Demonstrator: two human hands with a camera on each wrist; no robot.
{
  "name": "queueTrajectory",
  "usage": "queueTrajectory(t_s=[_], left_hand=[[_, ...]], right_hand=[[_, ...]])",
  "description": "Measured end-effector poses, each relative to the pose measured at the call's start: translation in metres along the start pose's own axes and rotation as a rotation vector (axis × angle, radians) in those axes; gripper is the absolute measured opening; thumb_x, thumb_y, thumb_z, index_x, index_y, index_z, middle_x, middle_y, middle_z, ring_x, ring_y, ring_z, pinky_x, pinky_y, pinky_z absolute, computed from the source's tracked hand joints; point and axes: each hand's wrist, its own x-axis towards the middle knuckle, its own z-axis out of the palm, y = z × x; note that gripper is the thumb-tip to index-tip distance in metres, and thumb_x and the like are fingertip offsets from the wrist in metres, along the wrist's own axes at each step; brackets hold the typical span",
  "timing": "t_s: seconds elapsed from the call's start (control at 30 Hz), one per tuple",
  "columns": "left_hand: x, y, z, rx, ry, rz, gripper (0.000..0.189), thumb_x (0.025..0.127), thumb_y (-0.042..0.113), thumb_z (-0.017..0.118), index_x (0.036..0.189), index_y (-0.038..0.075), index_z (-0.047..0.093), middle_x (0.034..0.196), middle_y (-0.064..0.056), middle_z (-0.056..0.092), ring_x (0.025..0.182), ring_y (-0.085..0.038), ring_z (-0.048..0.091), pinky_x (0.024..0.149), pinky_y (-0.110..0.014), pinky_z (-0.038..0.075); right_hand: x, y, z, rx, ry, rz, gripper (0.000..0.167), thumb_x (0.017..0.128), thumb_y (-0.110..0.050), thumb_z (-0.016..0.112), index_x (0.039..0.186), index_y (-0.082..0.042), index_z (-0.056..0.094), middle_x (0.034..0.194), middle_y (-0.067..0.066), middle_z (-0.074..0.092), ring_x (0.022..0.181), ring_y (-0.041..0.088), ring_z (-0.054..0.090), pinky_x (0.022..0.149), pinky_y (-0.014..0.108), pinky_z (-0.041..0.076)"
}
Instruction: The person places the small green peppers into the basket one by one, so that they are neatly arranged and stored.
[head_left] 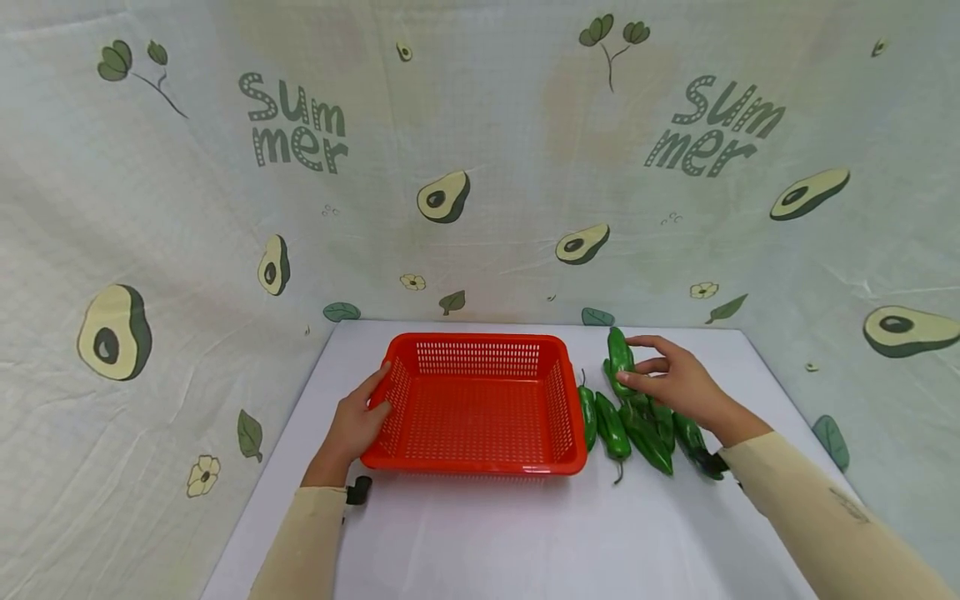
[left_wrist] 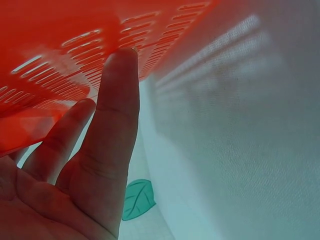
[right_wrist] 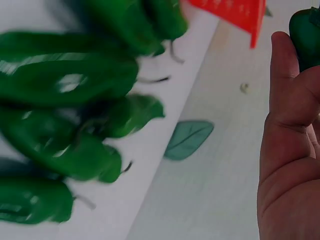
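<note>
A red plastic basket (head_left: 480,469) with slotted walls lies on the white tabletop, its inside bare. At its left side my left hand (head_left: 356,422) grips the rim, thumb over the edge. The left wrist view has its fingers (left_wrist: 112,115) against the basket's outer wall (left_wrist: 35,65). Over on the right, my right hand (head_left: 678,383) pinches a green pepper (head_left: 618,352) between thumb and fingers, above a group of other green peppers (head_left: 647,437). In the right wrist view, only part of the held pepper (right_wrist: 306,37) shows at the edge.
Several long green peppers (right_wrist: 65,80) with stems lie close to the basket's right wall. A patterned cloth (head_left: 495,275) with avocado prints hangs behind the table and along both sides. Dark wrist devices (head_left: 358,490) sit near each sleeve.
</note>
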Motion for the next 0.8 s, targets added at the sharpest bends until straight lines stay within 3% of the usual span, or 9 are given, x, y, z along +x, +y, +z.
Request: queueTrajectory(t_s=[0.4,0.6,0.8], left_hand=[[0.0,0.0,0.003,0.008,0.019,0.014,0.068,0.104,0.023,0.053,0.166,0.041,0.033,0.162,-0.012,0.044,0.112,-0.035,0.058,0.078,-0.039,0.058],[0.001,0.005,0.009,0.004,0.012,0.049,0.068,0.104,0.021,0.054,0.166,0.038,0.033,0.163,-0.011,0.044,0.113,-0.034,0.057,0.078,-0.039,0.058],[0.002,0.006,0.014,0.0,0.025,0.06,0.068,0.104,0.02,0.056,0.166,0.037,0.035,0.162,-0.01,0.045,0.111,-0.033,0.058,0.077,-0.039,0.058]], right_hand=[[0.035,-0.055,0.042,0.123,-0.089,-0.083,0.083,0.089,-0.046,0.084,0.158,-0.024,0.043,0.114,0.013,0.074,0.09,0.031,0.074,0.067,0.041,0.06],[0.053,-0.075,0.068,0.177,-0.123,-0.11,0.08,0.089,-0.044,0.084,0.157,-0.026,0.045,0.117,0.012,0.073,0.095,0.034,0.074,0.076,0.047,0.061],[0.066,-0.089,0.095,0.222,-0.158,-0.12,0.076,0.091,-0.041,0.084,0.155,-0.024,0.047,0.118,0.009,0.074,0.099,0.031,0.075,0.079,0.044,0.062]])
